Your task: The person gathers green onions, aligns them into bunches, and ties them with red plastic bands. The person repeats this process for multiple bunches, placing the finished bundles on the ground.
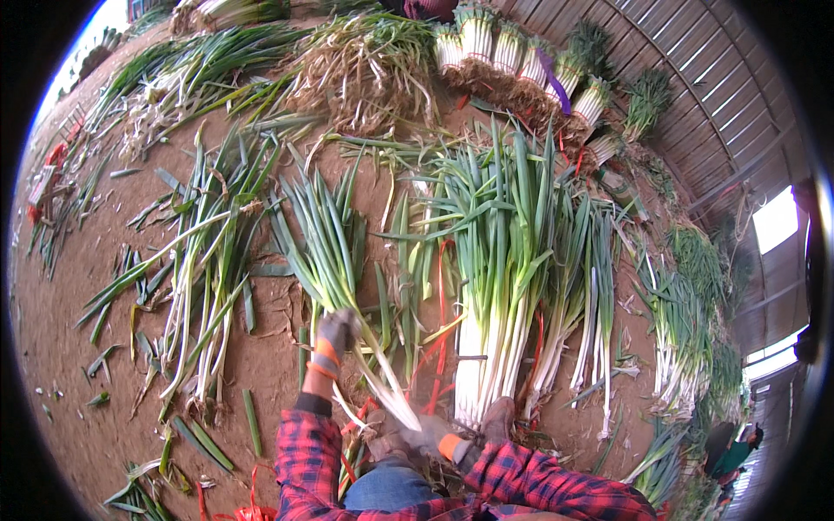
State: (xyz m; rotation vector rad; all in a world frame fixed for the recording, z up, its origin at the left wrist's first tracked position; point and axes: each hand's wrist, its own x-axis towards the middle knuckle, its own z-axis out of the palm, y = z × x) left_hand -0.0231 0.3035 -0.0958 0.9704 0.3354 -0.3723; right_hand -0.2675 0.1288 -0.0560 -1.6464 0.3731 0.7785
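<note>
In my gloved left hand (336, 335) is a small bunch of long green onions (329, 244), gripped where the leaves meet the pale stalks. Their leaves fan out ahead of me and the white ends slant down towards my lap. At those lower ends is my gloved right hand (431, 435), blurred, its fingers closed around the stalks; the roots are hidden there. Just right of the held bunch, a large pile of trimmed-looking green onions (492, 293) lies with white ends towards me, beside my shoe (498, 417). Red straps (438, 365) run along the pile's left side.
Loose green onions (208, 293) lie on the dirt floor at left, among cut leaf scraps (202, 443). More stalks (589, 312) lie right of the pile. Tied bundles (475, 36) stand at the back, near withered leaves (365, 78). A person (733, 456) is at far right.
</note>
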